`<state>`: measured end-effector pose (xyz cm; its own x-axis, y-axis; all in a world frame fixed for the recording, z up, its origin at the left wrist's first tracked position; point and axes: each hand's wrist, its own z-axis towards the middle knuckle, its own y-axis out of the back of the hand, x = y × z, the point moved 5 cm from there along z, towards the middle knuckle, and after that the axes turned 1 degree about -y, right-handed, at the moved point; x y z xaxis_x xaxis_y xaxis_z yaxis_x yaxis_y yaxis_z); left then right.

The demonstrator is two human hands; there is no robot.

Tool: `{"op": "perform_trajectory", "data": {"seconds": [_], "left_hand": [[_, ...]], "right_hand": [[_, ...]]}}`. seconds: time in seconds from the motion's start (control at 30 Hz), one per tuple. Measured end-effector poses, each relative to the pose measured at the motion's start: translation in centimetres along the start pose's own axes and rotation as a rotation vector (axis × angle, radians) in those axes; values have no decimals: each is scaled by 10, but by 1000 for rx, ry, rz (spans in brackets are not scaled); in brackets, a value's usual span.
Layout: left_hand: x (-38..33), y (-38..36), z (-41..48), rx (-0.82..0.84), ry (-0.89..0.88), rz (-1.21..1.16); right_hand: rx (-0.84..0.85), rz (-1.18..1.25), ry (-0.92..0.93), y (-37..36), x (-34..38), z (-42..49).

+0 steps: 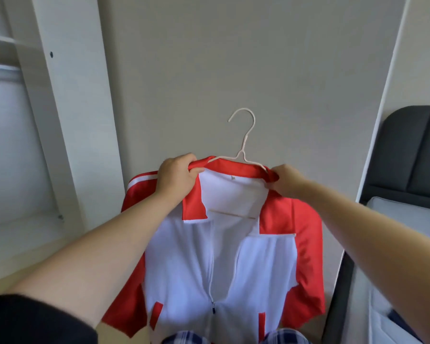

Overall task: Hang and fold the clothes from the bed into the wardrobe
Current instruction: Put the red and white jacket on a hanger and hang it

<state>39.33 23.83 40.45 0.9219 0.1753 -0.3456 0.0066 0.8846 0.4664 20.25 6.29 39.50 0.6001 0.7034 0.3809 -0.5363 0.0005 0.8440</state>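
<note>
A red-and-white zip jacket (224, 264), smooth fabric, zipper partly open, hangs on a thin pale wire hanger (243, 145) in front of the plain wall. The left hand (176, 176) grips its red collar; the right hand (287, 180) pinches the collar's other end. The white wardrobe (60, 120) stands left of the jacket, the bed (407, 212) right.
</note>
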Motion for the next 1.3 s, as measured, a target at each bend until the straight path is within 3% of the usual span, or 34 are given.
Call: {"op": "perform_trajectory", "data": {"seconds": [0.1, 0.13, 0.27, 0.53, 0.93, 1.1, 1.3], "left_hand": [[-8, 7, -1, -186, -16, -9], [-12, 4, 0, -167, -40, 9], [-15, -12, 7, 111, -149, 136], [-66, 22, 54, -17, -101, 82], [-216, 77, 117, -156, -150, -210], [-256, 44, 100, -105, -142, -332], [-280, -63, 36, 102, -109, -334]], "right_hand": [[-451, 111, 52, 22, 10, -9], [-536, 106, 44, 24, 13, -13], [-490, 48, -11, 24, 11, -9], [-711, 134, -41, 99, 25, -15], [-1150, -42, -116, 287, 31, -68], [-1249, -131, -126, 304, -5, -102], [-1115, -270, -258, 257, -103, -131]]}}
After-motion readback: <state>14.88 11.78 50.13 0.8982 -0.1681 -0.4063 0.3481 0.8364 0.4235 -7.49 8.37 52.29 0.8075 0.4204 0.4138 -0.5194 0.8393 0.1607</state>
